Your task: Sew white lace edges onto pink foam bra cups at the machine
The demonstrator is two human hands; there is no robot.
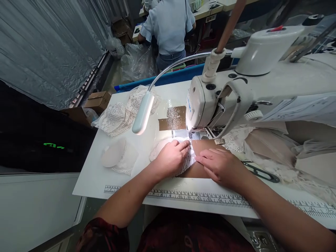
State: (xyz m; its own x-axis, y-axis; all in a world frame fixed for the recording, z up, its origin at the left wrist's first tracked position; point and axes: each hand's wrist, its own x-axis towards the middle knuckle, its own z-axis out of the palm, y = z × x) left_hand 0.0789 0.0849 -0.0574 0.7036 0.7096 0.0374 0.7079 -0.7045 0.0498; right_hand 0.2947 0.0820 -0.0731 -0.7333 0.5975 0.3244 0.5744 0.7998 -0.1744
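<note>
Guide the white lace piece (191, 160) flat and evenly beneath the head of the sewing machine (201, 105), without stretching. Resting palm-down on the lace with the left hand (172, 157), and touching its right edge with the bent right hand (219, 164); impossible to tell pinching from pressing in either.

Lamp (143, 113) glows; dim edges seem stretched.

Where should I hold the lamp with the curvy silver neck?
Probably by its long, pale green head, pinched across its narrow width, coming from the left. The silver neck joins its far end, while the sewing machine and left hand are to its right.
</note>
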